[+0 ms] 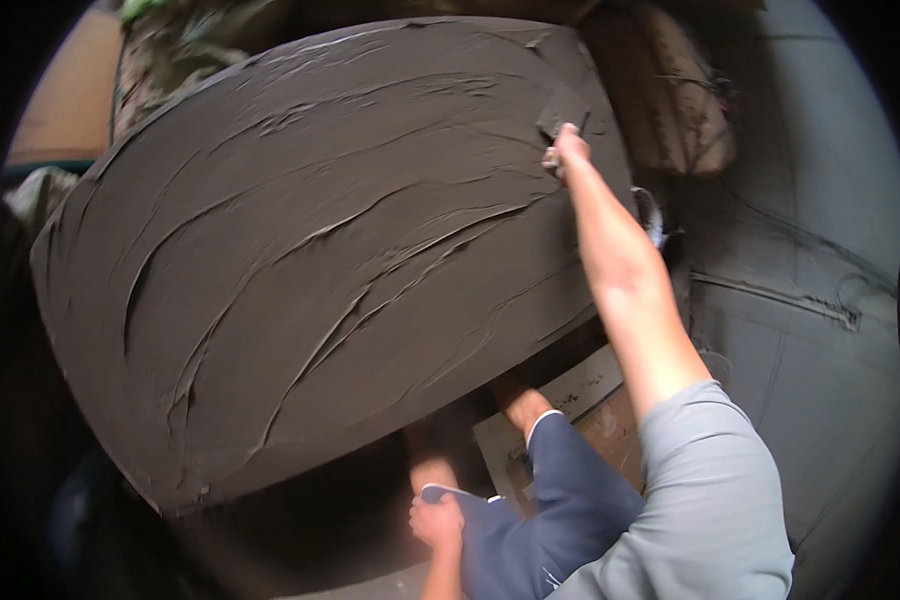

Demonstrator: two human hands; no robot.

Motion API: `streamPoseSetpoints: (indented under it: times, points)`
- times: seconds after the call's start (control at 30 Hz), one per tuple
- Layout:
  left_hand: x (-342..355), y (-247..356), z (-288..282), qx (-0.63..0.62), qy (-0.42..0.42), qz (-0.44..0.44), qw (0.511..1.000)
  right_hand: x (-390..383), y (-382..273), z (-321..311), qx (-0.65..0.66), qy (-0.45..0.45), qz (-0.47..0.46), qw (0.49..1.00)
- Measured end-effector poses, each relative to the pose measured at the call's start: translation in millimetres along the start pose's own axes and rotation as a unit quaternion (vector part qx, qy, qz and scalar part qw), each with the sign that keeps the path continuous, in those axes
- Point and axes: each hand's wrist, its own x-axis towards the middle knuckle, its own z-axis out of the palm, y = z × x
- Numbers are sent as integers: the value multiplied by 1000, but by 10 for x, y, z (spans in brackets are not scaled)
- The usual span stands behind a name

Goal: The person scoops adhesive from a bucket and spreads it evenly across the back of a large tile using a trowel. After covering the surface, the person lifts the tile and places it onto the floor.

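A large slab-like surface (370,220) coated in wet, grey-brown clay or mortar spreads in front of me, marked with long curved ridges. My right arm is stretched out to its far right part. There my right hand (570,150) is closed around a trowel (562,108), whose dark flat blade lies against the coating and nearly blends into it. My left hand (437,520) is down by my left knee, against the hem of my dark blue shorts (580,480). Its fingers are curled, and what they hold, if anything, is hidden.
A brown, rounded bulky object (685,100) stands beyond the right edge of the surface. Grey floor (810,400) with a long thin bar (775,300) lies to the right. A board (600,420) is by my legs. Greenish crumpled material (190,50) sits at the far left.
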Motion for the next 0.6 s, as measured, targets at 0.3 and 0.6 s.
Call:
streamPoseSetpoints:
  times: [0.3, 0.6]
  points:
    - [118, -320, 27, -44, -38, -32, 998, -3154, 1174, 1217, -233, -407, -177, 865]
    - [114, -579, -6, -126, -58, -63, 988, -6704, 2680, 2469, -388, -647, -301, 583]
